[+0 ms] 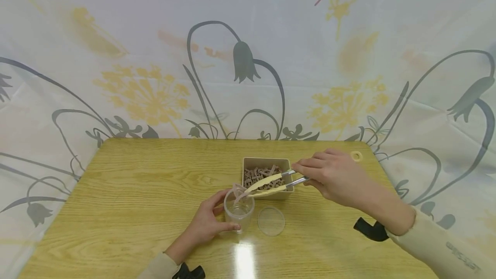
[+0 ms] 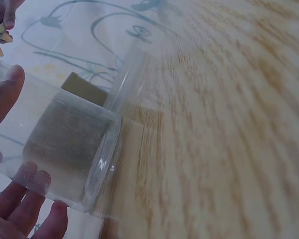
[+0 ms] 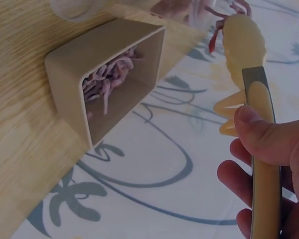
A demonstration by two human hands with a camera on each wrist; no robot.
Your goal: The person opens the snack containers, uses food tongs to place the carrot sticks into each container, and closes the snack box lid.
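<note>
A clear plastic jar stands on the table, with my left hand curled round its left side; the left wrist view shows thumb and fingers on the jar's wall. My right hand grips tongs with cream tips, which reach to the jar's mouth. Pinkish-purple shreds hang from the tong tips, over the jar's opening in the head view. Behind the jar, a beige rectangular box holds more of these shreds.
A round clear lid lies on the wooden table, right of the jar and in front of the box. A small yellow ring is near the table's back right corner. A cloth with printed flowers hangs behind.
</note>
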